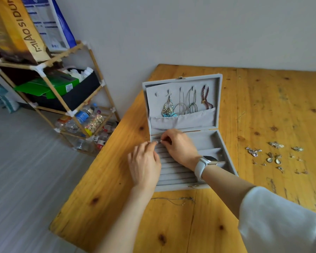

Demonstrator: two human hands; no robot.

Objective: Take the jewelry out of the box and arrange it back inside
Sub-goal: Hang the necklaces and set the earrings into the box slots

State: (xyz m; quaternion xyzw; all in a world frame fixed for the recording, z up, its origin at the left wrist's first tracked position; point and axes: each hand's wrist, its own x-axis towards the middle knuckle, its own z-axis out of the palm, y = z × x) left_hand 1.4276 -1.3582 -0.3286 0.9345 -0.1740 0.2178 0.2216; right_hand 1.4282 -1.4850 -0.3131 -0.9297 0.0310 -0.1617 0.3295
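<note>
1. Jewelry box [208, 141] of grey velvet lies open on the wooden table [263, 110], its lid [182, 83] tilted back toward 12 o'clock.
2. Lid interior holds hanging pieces: a silver chandelier earring [167, 107], thin cords [189, 105] and a dark beaded bracelet [206, 98], their lower ends tucked in the lid pocket [182, 120].
3. Left hand [144, 165] rests over the ring rolls [175, 172] at the box's 9 o'clock side, fingers bent, tips meeting the right hand's at a small silvery item [158, 141]; whether the left hand actually grips it I cannot tell.
4. Right hand [179, 145], with a white watch [205, 162] on the wrist, reaches in from 4 o'clock; its thumb and forefinger pinch that small item over the farthest ring rolls.
5. Loose earrings [274, 156] lie scattered on the table at 3 o'clock of the box, well apart from it.
6. Thin chain [173, 199] lies on the table at 6 o'clock, just beside the box's front edge.
7. Bamboo shelf [58, 84] stands on the floor at 10 o'clock.
</note>
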